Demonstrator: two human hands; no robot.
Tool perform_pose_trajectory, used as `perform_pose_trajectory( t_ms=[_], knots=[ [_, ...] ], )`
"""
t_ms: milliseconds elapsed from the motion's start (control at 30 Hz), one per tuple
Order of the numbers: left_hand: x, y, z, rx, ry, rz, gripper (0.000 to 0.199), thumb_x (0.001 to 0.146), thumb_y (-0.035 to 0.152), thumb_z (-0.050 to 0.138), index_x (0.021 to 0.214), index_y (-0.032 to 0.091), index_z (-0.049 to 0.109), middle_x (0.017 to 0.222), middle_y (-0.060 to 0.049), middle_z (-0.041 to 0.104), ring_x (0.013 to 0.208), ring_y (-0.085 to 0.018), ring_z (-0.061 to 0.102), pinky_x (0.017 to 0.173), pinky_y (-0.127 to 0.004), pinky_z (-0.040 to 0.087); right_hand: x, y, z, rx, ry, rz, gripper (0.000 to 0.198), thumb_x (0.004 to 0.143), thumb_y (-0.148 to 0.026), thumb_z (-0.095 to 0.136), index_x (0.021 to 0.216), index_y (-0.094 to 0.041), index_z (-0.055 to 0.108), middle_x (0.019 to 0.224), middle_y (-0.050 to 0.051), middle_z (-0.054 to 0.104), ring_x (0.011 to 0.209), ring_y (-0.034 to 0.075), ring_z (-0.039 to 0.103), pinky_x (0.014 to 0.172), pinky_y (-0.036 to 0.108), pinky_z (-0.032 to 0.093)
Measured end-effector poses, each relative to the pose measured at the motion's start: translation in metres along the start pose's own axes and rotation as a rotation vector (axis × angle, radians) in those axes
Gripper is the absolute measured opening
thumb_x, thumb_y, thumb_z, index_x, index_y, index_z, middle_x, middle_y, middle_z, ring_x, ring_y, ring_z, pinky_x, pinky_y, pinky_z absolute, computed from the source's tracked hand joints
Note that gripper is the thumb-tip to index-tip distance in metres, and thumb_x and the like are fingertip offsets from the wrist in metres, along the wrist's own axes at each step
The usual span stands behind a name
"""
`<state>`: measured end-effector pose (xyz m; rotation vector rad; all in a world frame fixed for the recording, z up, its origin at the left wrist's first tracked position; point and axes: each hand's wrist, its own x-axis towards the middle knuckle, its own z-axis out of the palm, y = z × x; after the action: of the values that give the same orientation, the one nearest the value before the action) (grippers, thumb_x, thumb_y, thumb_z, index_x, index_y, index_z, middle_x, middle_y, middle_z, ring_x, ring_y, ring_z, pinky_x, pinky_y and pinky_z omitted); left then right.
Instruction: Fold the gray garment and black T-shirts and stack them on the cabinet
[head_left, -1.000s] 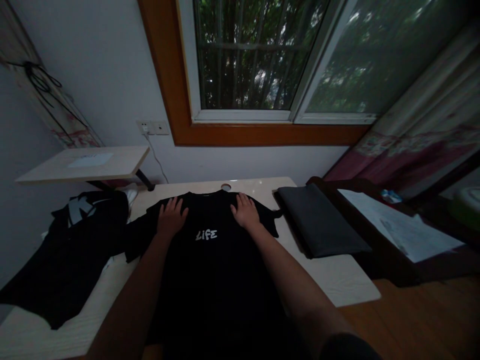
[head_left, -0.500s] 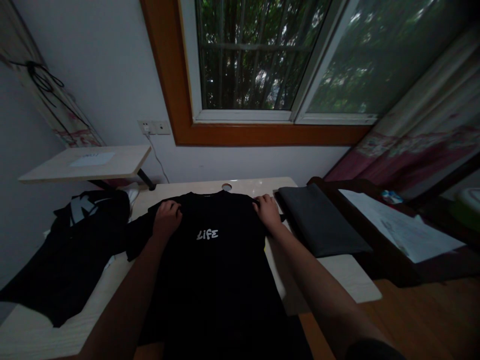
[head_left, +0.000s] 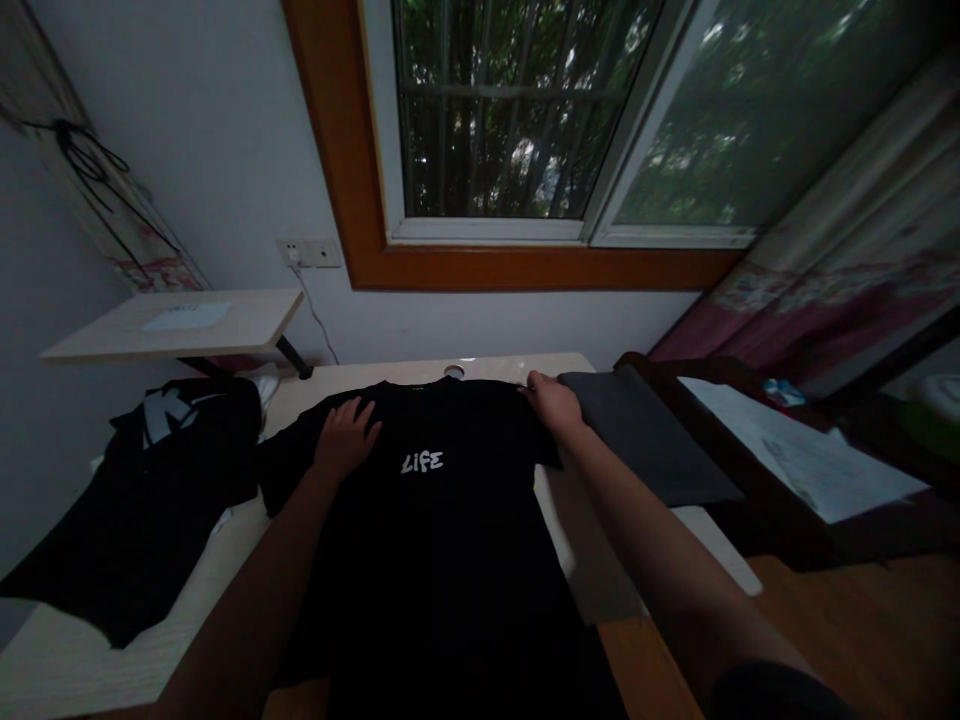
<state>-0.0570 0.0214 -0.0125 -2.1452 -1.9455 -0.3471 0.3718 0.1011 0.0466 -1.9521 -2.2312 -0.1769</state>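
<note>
A black T-shirt (head_left: 442,540) with small white lettering on its chest lies spread out, collar toward the window, its lower part reaching the near edge of the table. My left hand (head_left: 347,438) rests flat on the shirt by the left shoulder, fingers spread. At the opposite shoulder, my right hand (head_left: 555,402) has its fingers closed on the shirt's edge, beside a dark grey flat folder-like item (head_left: 645,440). Both sleeves are visible at the sides.
Another black garment (head_left: 172,500) with a grey print lies crumpled at the left of the light wooden table (head_left: 60,660). A raised shelf (head_left: 247,325) stands behind it. To the right, papers (head_left: 787,450) lie on a dark wooden surface.
My right hand has moved slightly up and right, closing on the shirt's shoulder edge; the right sleeve now shows below it. My left hand has shifted right, its fingers spreading. The lettering moved slightly right.
</note>
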Motion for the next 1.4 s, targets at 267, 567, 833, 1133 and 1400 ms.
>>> perform_pose_trajectory(
  t_ms=[267, 567, 833, 1133, 1400],
  knots=[
    [0.002, 0.001, 0.001, 0.019, -0.082, -0.046, 0.058, 0.101, 0.052, 0.033, 0.153, 0.026, 0.043, 0.163, -0.012, 0.035, 0.15, -0.03, 0.032, 0.12, -0.058, 0.025, -0.013, -0.016, -0.001, -0.035, 0.191, -0.04, 0.026, 0.104, -0.032, 0.045, 0.117, -0.019, 0.063, 0.116, 0.014, 0.063, 0.109, 0.028, 0.054, 0.09, 0.036, 0.038],
    [0.015, -0.007, 0.002, 0.028, -0.16, -0.108, 0.06, 0.101, 0.053, 0.032, 0.155, 0.027, 0.037, 0.165, -0.012, 0.031, 0.152, -0.029, 0.027, 0.12, -0.059, 0.023, -0.065, -0.058, 0.011, 0.13, 0.086, -0.097, 0.019, 0.103, -0.029, 0.045, 0.103, -0.019, 0.061, 0.103, 0.008, 0.064, 0.095, 0.02, 0.059, 0.081, 0.029, 0.041],
    [0.017, -0.012, 0.002, 0.019, -0.182, -0.116, 0.061, 0.101, 0.053, 0.029, 0.156, 0.028, 0.036, 0.166, -0.01, 0.029, 0.153, -0.028, 0.024, 0.121, -0.058, 0.021, -0.109, -0.047, 0.017, 0.011, 0.085, -0.081, 0.023, 0.104, -0.032, 0.043, 0.096, -0.02, 0.061, 0.097, 0.008, 0.066, 0.089, 0.02, 0.061, 0.077, 0.029, 0.039],
    [0.017, -0.011, 0.003, 0.032, -0.174, -0.113, 0.061, 0.101, 0.053, 0.03, 0.156, 0.028, 0.035, 0.166, -0.01, 0.028, 0.154, -0.028, 0.023, 0.121, -0.059, 0.02, -0.145, -0.028, 0.006, 0.005, 0.019, -0.147, 0.037, 0.107, -0.037, 0.035, 0.089, -0.019, 0.062, 0.088, 0.006, 0.066, 0.077, 0.017, 0.064, 0.067, 0.028, 0.037],
    [0.018, -0.014, 0.004, 0.02, -0.196, -0.115, 0.061, 0.101, 0.055, 0.029, 0.157, 0.03, 0.034, 0.167, -0.009, 0.026, 0.154, -0.028, 0.021, 0.121, -0.059, 0.02, -0.133, -0.026, -0.003, -0.011, -0.063, 0.026, 0.04, 0.104, -0.035, 0.036, 0.136, -0.021, 0.055, 0.14, 0.013, 0.054, 0.087, 0.019, 0.069, 0.068, 0.028, 0.049]
  ],
)
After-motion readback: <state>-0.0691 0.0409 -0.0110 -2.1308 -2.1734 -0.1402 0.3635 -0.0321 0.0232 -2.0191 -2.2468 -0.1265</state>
